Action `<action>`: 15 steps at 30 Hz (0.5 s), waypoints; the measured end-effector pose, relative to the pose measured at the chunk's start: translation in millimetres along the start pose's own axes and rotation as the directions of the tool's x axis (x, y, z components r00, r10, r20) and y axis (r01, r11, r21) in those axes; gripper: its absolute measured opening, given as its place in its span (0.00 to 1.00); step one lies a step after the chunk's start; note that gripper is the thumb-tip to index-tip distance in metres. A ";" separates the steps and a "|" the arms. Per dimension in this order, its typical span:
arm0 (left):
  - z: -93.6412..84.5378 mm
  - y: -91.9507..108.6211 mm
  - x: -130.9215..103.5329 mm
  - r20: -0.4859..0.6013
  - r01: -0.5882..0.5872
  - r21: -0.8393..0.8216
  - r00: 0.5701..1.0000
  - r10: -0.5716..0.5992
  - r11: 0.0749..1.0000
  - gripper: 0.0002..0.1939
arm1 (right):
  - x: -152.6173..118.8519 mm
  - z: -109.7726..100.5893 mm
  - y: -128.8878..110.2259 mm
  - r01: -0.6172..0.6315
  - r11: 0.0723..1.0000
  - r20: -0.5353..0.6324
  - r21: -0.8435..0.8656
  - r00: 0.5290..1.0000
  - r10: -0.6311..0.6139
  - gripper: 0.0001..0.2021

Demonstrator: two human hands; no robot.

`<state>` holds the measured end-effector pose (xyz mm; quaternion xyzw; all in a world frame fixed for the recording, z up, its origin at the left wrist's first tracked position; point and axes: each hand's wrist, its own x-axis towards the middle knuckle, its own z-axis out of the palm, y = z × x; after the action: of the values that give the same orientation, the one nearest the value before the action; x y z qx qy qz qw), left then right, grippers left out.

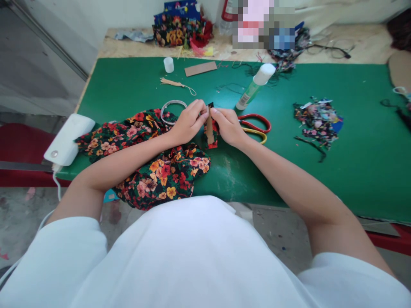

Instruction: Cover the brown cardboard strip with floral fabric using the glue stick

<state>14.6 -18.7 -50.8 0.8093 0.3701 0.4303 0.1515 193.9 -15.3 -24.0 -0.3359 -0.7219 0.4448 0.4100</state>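
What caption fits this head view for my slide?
Both hands, left hand and right hand, pinch a cardboard strip wrapped in floral fabric above the green table, scissors beside them.

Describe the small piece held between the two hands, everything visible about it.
The small piece is a narrow tan strip, cardboard by the look of it, with dark floral fabric of red and orange blooms showing along its edges and lower end. It stands roughly upright above the green table. The left hand pinches it from one side, the right hand from the other, fingertips meeting near its top. Whether the fabric is glued on cannot be told.
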 end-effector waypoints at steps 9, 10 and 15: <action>-1.1 0.8 0.3 0.008 0.000 -0.005 1.000 0.000 1.000 0.24 | 0.5 0.6 -0.2 -0.014 1.000 -0.003 -0.008 1.000 0.014 0.39; -1.1 0.4 0.1 0.014 0.005 -0.007 1.000 -0.005 1.000 0.24 | 0.3 0.8 -0.3 -0.014 1.000 0.003 -0.015 1.000 0.014 0.39; -2.1 -3.7 -1.5 0.054 0.007 -0.015 0.998 -0.006 1.000 0.24 | -0.9 1.1 -1.5 0.005 1.000 0.016 -0.008 1.000 -0.005 0.38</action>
<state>10.7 -17.4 -52.5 0.8183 0.3654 0.4103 0.1690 193.1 -17.1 -23.3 -0.3325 -0.7277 0.4435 0.4040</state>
